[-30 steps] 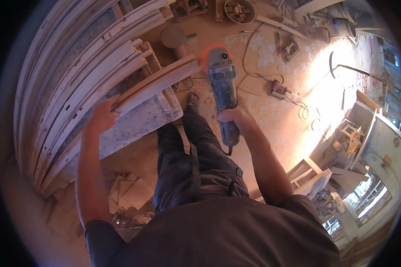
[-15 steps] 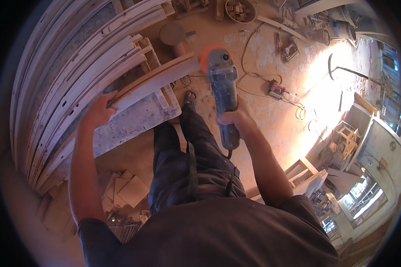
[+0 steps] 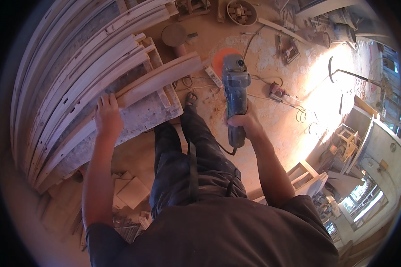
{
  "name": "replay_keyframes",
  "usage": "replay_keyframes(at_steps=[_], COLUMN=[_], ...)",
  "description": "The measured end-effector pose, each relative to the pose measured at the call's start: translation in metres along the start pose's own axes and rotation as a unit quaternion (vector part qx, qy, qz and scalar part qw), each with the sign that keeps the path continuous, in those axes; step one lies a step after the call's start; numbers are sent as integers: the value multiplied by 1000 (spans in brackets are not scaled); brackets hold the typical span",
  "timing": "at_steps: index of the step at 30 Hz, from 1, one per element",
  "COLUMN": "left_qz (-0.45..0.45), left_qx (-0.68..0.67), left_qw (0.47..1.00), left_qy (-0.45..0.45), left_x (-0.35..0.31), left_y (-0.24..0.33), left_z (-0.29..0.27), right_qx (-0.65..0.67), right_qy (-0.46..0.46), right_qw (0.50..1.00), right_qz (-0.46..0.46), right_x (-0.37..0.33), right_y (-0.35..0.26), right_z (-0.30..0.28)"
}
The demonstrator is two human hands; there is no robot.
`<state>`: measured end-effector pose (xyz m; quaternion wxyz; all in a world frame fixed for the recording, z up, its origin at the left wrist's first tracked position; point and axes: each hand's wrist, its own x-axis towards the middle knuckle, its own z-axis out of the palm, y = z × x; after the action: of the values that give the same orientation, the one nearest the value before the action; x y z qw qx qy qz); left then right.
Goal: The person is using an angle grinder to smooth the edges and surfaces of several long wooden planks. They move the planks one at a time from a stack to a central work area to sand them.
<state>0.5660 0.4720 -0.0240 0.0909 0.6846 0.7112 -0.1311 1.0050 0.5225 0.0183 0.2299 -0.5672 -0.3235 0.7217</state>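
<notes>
My right hand [image 3: 248, 123] is wrapped round the body of a grey angle grinder [image 3: 235, 95]. The grinder's orange disc [image 3: 222, 58] is at its far end, apart from the wood and to the right of it. A curved wooden piece [image 3: 165, 76] lies on the bench at my left, its far end sticking out past the bench. My left hand [image 3: 108, 115] grips the near part of this piece, fingers laid over its top; the thumb is hidden. A cord runs from the grinder's near end toward my legs.
More long curved wooden pieces [image 3: 82, 84] lie side by side on the worn bench [image 3: 136, 118]. On the dusty floor are a round stool [image 3: 173, 35], a basin of wood blocks [image 3: 242, 12], a red power tool [image 3: 277, 92] and loose cords. Flat boards [image 3: 132, 192] lie near my left.
My right hand has drawn the grinder to the right, away from the wood's end. My left hand has shifted right along the wooden piece, which shows more of its broad face.
</notes>
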Motion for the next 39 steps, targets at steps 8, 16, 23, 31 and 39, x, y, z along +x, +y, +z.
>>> replay_keyframes(at_steps=[8, 16, 23, 31, 39], left_qz=[49, 71, 75, 136, 46], left_qx=[-62, -44, -44, -24, -69], left_qw=[980, 955, 952, 946, 983], left_qy=[-180, -285, -292, -293, -163], left_x=[31, 54, 58, 47, 20], left_y=[-9, -11, -13, -48, -2], left_z=[-26, -39, -34, 10, -12], right_qx=[-16, -74, -50, -117, 24], right_qy=[1, -26, -44, -62, 34], right_qw=[1000, 997, 998, 991, 999], right_qz=[-21, -16, -24, -7, 11], right_x=[2, 29, 26, 36, 16], right_y=[-4, 4, -1, -10, -14], right_z=[-4, -6, -23, -9, -21])
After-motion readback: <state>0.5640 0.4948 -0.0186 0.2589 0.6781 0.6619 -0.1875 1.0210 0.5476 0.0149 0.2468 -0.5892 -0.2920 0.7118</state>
